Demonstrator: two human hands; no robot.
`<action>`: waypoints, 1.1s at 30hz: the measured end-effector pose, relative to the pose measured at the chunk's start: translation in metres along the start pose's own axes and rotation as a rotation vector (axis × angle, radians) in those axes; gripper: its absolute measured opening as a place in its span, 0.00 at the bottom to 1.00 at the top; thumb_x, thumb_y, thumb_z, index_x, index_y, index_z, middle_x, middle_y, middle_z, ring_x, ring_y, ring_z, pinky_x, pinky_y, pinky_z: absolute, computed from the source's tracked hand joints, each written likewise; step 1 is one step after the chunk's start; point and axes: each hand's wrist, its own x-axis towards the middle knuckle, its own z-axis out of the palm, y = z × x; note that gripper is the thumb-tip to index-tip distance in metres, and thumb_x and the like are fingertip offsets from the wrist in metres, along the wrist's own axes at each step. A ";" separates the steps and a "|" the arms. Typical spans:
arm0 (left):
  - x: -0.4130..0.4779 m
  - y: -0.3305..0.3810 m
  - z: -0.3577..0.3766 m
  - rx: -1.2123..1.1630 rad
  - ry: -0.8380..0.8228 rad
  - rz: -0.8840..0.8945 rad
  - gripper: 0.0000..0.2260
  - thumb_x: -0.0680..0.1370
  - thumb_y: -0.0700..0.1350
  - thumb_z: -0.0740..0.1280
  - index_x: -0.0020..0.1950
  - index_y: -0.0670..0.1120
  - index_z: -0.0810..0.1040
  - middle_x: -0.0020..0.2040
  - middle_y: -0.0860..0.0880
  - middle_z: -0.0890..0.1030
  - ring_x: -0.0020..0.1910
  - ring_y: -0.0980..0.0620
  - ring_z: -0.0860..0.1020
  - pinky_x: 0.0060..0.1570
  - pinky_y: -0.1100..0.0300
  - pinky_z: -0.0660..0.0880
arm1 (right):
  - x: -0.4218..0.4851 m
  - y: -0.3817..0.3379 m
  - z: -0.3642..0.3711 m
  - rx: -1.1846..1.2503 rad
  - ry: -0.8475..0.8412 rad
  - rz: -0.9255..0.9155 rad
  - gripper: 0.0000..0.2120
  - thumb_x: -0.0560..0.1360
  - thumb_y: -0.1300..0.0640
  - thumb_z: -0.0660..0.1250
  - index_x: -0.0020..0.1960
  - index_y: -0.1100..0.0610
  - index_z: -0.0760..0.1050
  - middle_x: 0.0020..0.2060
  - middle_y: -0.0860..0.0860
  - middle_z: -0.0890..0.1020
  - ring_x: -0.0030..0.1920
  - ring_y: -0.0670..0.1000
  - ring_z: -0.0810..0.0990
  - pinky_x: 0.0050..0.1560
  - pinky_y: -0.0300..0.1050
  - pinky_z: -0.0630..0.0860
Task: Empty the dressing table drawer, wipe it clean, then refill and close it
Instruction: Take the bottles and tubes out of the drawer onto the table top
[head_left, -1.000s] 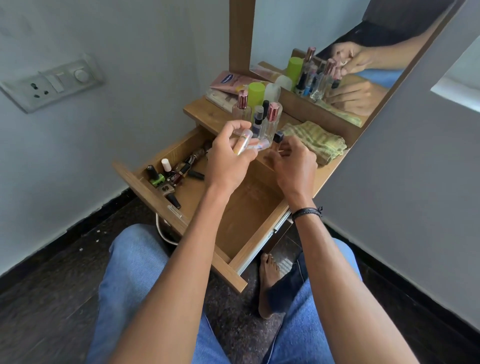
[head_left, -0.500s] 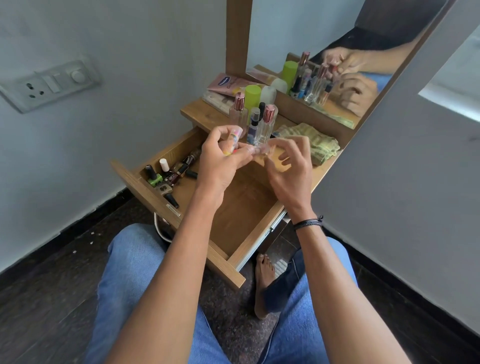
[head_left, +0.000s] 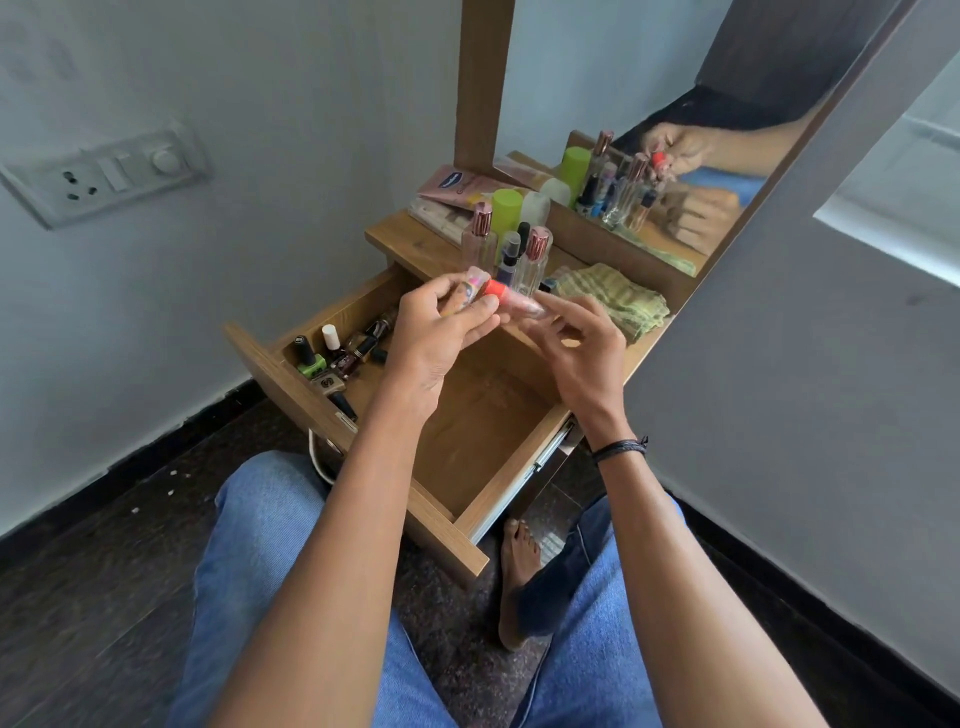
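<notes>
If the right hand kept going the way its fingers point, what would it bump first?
Most likely the little tube in the left hand. The right hand points up-left at its clear end, about touching it already. The perfume bottles stand farther back.

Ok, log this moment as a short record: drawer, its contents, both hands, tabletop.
drawer: pulled open, much of its wooden bottom showing
drawer contents: nail polish bottles clustered at the left end, against the front panel
left hand: grips a small tube with an orange cap, above the drawer
right hand: fingertips at the tube's clear end; too blurred to tell whether it grips
tabletop: perfume bottles, folded green cloth
</notes>
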 end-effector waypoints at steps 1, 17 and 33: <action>0.001 -0.001 0.000 -0.011 -0.002 -0.008 0.15 0.77 0.37 0.73 0.63 0.41 0.80 0.57 0.44 0.83 0.52 0.48 0.85 0.52 0.58 0.82 | 0.002 0.001 -0.003 0.036 0.012 0.031 0.16 0.73 0.55 0.78 0.59 0.57 0.84 0.47 0.50 0.83 0.43 0.43 0.79 0.44 0.34 0.76; 0.013 -0.027 0.008 0.696 -0.082 0.163 0.16 0.82 0.65 0.55 0.64 0.63 0.75 0.59 0.49 0.69 0.63 0.44 0.68 0.67 0.42 0.68 | 0.004 0.003 -0.015 0.410 0.150 0.207 0.05 0.75 0.60 0.76 0.47 0.53 0.81 0.48 0.67 0.81 0.39 0.59 0.86 0.48 0.46 0.81; 0.016 -0.034 0.013 0.681 0.070 0.219 0.11 0.83 0.52 0.64 0.65 0.57 0.79 0.58 0.50 0.67 0.60 0.48 0.65 0.60 0.53 0.71 | 0.014 0.014 -0.001 -0.039 0.048 0.259 0.12 0.70 0.61 0.79 0.53 0.54 0.84 0.48 0.48 0.85 0.45 0.42 0.84 0.49 0.43 0.83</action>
